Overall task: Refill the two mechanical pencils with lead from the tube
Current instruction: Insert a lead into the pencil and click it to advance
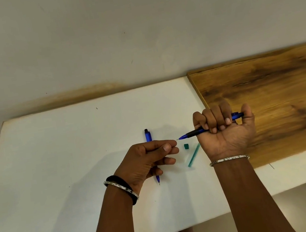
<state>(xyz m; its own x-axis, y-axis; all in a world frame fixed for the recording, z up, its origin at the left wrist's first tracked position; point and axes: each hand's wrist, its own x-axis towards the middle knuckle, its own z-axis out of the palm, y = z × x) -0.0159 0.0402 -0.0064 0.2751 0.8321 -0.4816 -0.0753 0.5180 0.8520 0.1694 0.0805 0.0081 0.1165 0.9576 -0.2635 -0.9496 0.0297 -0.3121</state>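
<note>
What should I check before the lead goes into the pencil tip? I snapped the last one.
1. Right hand grips the held pencil firmly: ok.
2. Tip faces the left hand: ok.
3. Left fingertips pinch a lead: cannot tell, too thin to see.
4. Lead lined up with the tip: cannot tell.
5. Lead tube uncapped, green cap beside it on the table: ok.
6. Second pencil lies on the table, partly under the left hand: ok.
</note>
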